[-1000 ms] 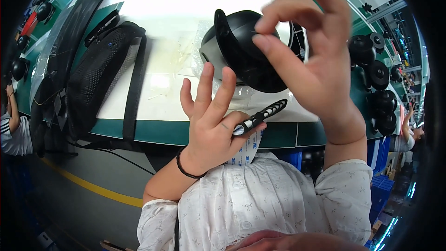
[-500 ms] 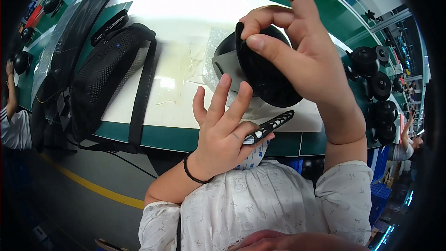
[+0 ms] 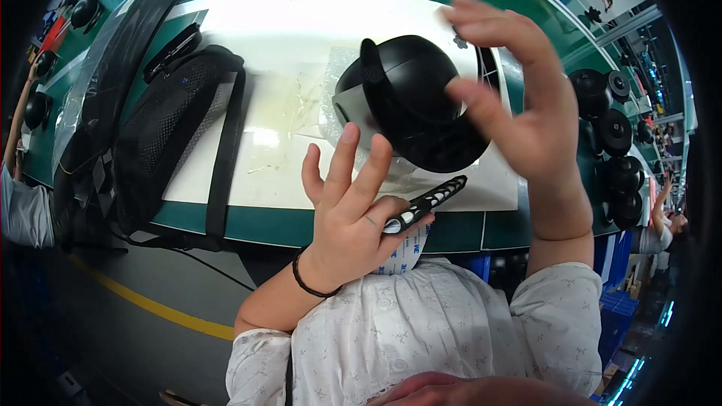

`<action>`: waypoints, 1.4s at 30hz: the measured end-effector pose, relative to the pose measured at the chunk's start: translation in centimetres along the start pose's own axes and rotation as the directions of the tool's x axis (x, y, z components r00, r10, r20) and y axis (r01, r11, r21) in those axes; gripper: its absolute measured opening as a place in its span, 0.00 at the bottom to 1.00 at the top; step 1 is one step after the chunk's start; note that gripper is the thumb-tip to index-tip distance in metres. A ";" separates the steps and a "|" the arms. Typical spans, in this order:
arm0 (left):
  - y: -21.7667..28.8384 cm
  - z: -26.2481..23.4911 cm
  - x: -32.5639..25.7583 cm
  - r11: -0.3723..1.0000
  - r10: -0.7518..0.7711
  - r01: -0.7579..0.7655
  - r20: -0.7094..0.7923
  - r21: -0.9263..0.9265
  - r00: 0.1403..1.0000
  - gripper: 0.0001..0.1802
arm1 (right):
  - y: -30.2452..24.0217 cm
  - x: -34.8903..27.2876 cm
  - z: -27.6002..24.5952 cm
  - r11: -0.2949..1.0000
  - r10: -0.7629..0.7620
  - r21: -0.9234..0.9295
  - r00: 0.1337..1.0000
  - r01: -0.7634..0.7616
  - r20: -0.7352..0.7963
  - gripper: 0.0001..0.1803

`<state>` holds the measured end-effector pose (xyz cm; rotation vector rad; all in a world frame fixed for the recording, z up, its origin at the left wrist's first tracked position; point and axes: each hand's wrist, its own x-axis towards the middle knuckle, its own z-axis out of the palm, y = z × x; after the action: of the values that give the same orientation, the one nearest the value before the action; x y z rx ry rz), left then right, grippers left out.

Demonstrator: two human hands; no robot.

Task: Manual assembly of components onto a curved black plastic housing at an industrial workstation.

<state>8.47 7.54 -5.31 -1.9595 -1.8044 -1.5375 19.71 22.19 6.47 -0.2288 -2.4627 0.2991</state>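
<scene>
A glossy black dome-shaped object (image 3: 417, 75) with a grey panel (image 3: 355, 109) sits on the white board. A narrow black flap (image 3: 371, 68) stands up at its left side. My left hand (image 3: 350, 210) is at its near side. Thumb and index finger of that hand grip a black strip with white oval cut-outs (image 3: 429, 205), and the other fingers stretch upward. White backing paper with blue print (image 3: 406, 256) hangs below the strip. To the right of the dome, my right hand (image 3: 519, 98) is open, its fingers spread and blurred, with nothing visible in them.
Left of the board's middle lie a black mesh bag with a strap (image 3: 177, 120) and long black pieces in clear plastic (image 3: 109, 75). Clear film (image 3: 304, 101) is on the white board (image 3: 263, 22). Several black round parts (image 3: 613, 135) line the right edge. Other people work at both sides.
My right hand has let go of the black flap and moved right, its fingers spreading. The small black piece at its fingertip no longer shows. My left hand still holds the strip.
</scene>
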 end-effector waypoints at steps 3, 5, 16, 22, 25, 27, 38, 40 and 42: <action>-0.1 0.3 0.1 0.992 0.111 -0.113 0.035 0.054 0.993 0.14 | 4.1 -1.8 -0.3 0.950 0.159 0.289 0.980 -0.120 -0.118 0.09; 0.0 0.5 0.0 1.000 0.026 -0.025 -0.017 0.016 1.000 0.14 | 5.0 -2.0 0.7 0.812 0.332 0.550 0.929 -0.193 -0.164 0.07; -0.2 0.3 -0.4 0.997 0.047 -0.047 0.008 0.068 0.999 0.14 | 5.4 -1.8 0.5 0.645 0.484 0.662 0.875 -0.382 0.033 0.10; -0.1 0.1 -0.3 0.995 0.038 -0.042 0.043 0.096 0.998 0.13 | 5.5 -2.4 1.1 0.838 0.439 0.395 0.895 -0.377 -0.079 0.08; -0.1 0.2 -0.3 0.995 0.044 -0.047 0.035 0.093 0.998 0.13 | 5.9 -2.9 1.5 0.897 0.344 0.344 0.928 -0.278 -0.147 0.07; -0.1 0.1 -0.3 0.995 0.044 -0.048 0.042 0.093 0.998 0.14 | 6.1 -3.3 1.4 0.987 0.163 0.031 0.962 -0.160 -0.219 0.09; -0.5 0.4 -0.3 0.992 0.073 -0.074 0.021 0.104 0.997 0.14 | 6.2 -2.4 1.4 0.603 0.570 0.670 0.821 -0.433 0.017 0.16; -0.5 0.1 -0.4 0.994 0.054 -0.056 0.023 0.096 0.998 0.13 | 6.1 -1.7 1.5 0.229 0.492 0.755 0.743 -0.614 0.454 0.18; -0.7 -0.3 -0.6 0.995 0.053 -0.054 0.020 0.081 0.998 0.13 | 7.1 -1.4 1.3 0.212 0.503 0.792 0.759 -0.573 0.414 0.16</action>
<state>7.88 7.14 -5.90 -1.9736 -1.7759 -1.4130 20.67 28.42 2.76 -0.6081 -1.7927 1.9124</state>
